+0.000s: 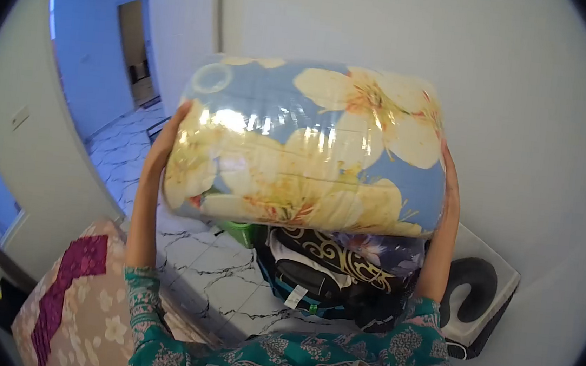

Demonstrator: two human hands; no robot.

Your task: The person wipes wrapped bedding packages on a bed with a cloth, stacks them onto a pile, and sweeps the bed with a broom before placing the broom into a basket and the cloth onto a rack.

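Observation:
A large bedding bundle [309, 156], blue with big cream flowers, is wrapped in shiny clear plastic and held up in front of me. My left hand [176, 121] presses against its left end, and my right hand [449, 163] grips the right end. Most of the fingers on both hands are hidden around the sides. Below the bundle sits a pile of bags, with a black and white backpack [305, 276] in front and a purple flowered item [388, 254] partly covered by the bundle.
A white box [500, 266] bearing a dark curved neck pillow [475, 289] stands against the right wall. Something green [240, 231] shows beneath the bundle. At lower left is a flowered bedspread [98, 305] with a magenta cloth [76, 271]. An open doorway [100, 58] leads to another room.

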